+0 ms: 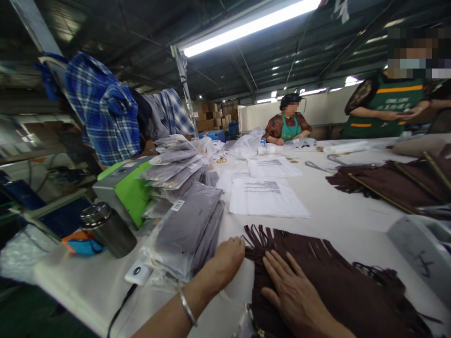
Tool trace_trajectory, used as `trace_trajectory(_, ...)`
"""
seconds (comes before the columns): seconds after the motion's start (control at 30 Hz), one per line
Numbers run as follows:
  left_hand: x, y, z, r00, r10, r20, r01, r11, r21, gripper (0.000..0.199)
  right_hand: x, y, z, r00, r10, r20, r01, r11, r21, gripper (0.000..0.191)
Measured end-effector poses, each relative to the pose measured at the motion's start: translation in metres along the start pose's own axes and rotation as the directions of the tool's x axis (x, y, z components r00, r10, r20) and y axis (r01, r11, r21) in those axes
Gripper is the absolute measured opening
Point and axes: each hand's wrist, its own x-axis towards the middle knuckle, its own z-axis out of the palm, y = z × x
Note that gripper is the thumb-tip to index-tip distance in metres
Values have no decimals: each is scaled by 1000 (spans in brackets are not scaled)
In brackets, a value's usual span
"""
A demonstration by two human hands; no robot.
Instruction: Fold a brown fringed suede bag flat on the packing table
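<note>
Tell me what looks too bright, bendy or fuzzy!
Head view: the long lamp glares white below the dark roof; head view: the flask leans, likely lens stretch; head view: the left edge looks smeared, the brown fringe fairly clear.

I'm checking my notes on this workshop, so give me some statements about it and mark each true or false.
1. The right hand lies flat on the brown fabric. True.
2. The left hand is at that fabric's left edge. True.
3. The bracelet is on the right arm. False: it's on the left arm.
4. Wrapped packets are piled on the white table. True.
5. The checked shirt is folded flat. False: it hangs up.
6. The flask stands right of the packets. False: it's left of them.
</note>
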Motion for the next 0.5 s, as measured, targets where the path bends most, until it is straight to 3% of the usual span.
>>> trace_trajectory(0.1, 11, 4, 8, 1000, -14, 24, 12, 998, 56, 31, -22, 17, 1, 1000, 16, -22, -17, 1000, -18, 61)
trace_trajectory(0.23, 19, 7, 6, 1000, -7, 28, 4, 995, 99, 27, -30, 17, -8, 998, 8, -56, -10, 1000, -27, 61)
trace_trajectory(0.4, 17, 3, -18, 999, -12, 36, 9, 996, 88, 30, -25, 8, -3, 994, 57, -97, -54, 998, 33, 62)
trace_trajectory(0.5, 17, 16, -37, 998, -18, 56, 19, 1000, -22, 29, -25, 6, -2, 986, 120, -120, -110, 990, 90, 65)
